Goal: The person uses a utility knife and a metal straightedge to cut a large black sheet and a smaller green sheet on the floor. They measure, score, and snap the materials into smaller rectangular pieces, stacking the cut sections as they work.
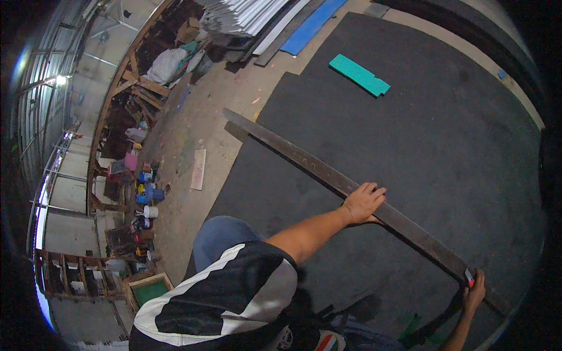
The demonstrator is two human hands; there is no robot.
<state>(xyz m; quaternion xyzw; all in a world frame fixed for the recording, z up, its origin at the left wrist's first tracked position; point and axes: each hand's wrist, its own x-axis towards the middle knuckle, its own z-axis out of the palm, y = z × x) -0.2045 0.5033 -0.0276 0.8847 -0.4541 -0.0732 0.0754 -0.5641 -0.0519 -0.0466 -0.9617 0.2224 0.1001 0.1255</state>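
The scene is viewed from a single head-worn fisheye camera, aimed steeply down; the dark mat (410, 146) is seen close below; edges are bent toward the rim.

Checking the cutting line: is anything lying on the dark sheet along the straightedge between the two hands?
Nothing visible does. The left hand presses the long straightedge flat; the right hand holds a small cutter at its edge. The teal piece lies apart.

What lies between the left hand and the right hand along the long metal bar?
In the head view, only the bar itself runs from the left hand to the right hand, which holds a small red-tipped tool. Nothing else lies on that stretch; dark mat shows beside it.
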